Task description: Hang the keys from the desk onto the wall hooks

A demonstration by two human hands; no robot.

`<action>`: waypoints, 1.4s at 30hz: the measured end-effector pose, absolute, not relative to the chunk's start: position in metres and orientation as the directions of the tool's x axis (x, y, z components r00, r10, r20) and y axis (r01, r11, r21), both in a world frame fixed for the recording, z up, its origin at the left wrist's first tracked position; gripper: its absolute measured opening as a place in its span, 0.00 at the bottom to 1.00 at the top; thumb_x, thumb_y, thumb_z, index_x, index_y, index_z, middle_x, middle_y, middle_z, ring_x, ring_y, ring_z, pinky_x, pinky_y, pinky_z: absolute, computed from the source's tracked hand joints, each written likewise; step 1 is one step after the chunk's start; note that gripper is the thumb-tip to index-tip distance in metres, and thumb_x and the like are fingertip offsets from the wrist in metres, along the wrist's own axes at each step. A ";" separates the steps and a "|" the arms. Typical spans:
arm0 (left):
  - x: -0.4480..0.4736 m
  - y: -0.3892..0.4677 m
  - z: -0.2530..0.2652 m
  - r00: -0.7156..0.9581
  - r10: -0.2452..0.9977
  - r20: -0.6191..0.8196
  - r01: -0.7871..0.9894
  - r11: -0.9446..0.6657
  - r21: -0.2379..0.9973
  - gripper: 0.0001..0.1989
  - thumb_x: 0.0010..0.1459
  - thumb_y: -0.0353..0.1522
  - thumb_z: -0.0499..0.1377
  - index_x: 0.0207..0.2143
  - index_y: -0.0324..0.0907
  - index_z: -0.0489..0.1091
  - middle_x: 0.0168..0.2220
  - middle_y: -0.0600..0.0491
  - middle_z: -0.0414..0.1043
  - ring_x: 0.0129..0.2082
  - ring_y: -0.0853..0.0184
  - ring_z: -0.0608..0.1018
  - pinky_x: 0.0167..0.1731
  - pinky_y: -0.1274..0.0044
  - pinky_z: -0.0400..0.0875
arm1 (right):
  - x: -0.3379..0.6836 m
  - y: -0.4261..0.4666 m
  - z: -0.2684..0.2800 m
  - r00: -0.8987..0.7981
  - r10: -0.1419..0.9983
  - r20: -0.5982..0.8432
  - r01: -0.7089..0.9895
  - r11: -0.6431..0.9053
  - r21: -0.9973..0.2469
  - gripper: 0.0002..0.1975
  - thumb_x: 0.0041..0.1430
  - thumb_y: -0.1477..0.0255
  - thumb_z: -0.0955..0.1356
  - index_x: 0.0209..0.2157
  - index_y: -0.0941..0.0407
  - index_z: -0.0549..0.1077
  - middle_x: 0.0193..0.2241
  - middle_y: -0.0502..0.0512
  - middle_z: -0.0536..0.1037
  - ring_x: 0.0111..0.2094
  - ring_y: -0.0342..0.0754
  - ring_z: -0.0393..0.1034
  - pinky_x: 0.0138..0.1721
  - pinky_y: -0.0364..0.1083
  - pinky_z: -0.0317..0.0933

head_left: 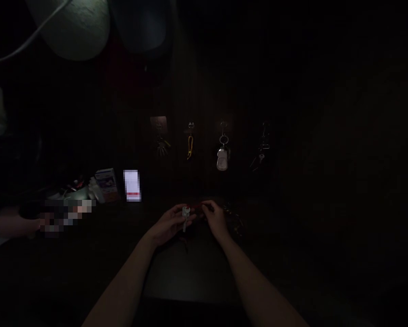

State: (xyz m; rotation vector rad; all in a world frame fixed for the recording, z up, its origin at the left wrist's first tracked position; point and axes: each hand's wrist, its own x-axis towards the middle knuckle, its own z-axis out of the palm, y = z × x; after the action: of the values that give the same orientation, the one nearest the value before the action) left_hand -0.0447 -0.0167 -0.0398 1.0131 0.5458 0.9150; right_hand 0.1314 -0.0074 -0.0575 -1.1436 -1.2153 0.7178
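Note:
In the dim light, my left hand (167, 225) is closed on a silver key (185, 220) that points downward from the fingertips. A thin red cord (197, 207) runs from the key's top to my right hand (216, 221), whose thumb and fingers pinch it. Just right of that hand lies a small gold-coloured chain or string (238, 220), hard to make out. Below the key is a dark, thin item (185, 244) that I cannot identify.
On the wall ahead hang a key bunch (161, 147), a yellow cord loop (190, 146), a ring with a pale fob (222, 159) and dim keys (261, 158). At left stand a small box (107, 184) and a bright pixelated rectangle (132, 185). A white cable (27, 42) crosses the upper left.

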 end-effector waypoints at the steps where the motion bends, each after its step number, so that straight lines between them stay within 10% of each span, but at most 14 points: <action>1: -0.045 -0.017 -0.040 0.533 0.846 0.017 -0.386 0.226 0.894 0.21 0.48 0.25 0.63 0.44 0.42 0.64 0.49 0.46 0.69 0.48 0.61 0.73 0.50 0.71 0.64 | 0.131 -0.008 -0.057 0.246 0.905 0.346 0.155 0.316 -0.936 0.10 0.48 0.64 0.63 0.29 0.54 0.70 0.25 0.50 0.75 0.21 0.45 0.68 0.25 0.44 0.61; 24: -0.042 -0.017 -0.047 0.519 0.854 -0.018 -0.234 0.163 0.959 0.24 0.41 0.27 0.67 0.43 0.44 0.65 0.32 0.57 0.68 0.25 0.76 0.69 0.25 0.82 0.61 | 0.131 -0.011 -0.057 0.246 0.892 0.379 0.135 0.356 -0.925 0.09 0.48 0.65 0.64 0.30 0.56 0.70 0.25 0.50 0.74 0.22 0.43 0.68 0.26 0.43 0.61; 42: -0.036 -0.019 -0.048 0.472 0.882 -0.013 -0.028 0.030 0.999 0.26 0.36 0.28 0.67 0.42 0.41 0.66 0.32 0.56 0.67 0.32 0.71 0.69 0.33 0.78 0.63 | 0.130 -0.010 -0.056 0.255 0.894 0.369 0.126 0.347 -0.929 0.08 0.47 0.67 0.64 0.28 0.55 0.71 0.23 0.48 0.73 0.21 0.42 0.67 0.24 0.41 0.60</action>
State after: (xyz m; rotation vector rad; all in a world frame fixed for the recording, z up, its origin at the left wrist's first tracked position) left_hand -0.0358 -0.0191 -0.0475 1.3616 0.8284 0.8424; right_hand 0.1304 -0.0102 -0.0558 -1.1060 -1.2108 0.7003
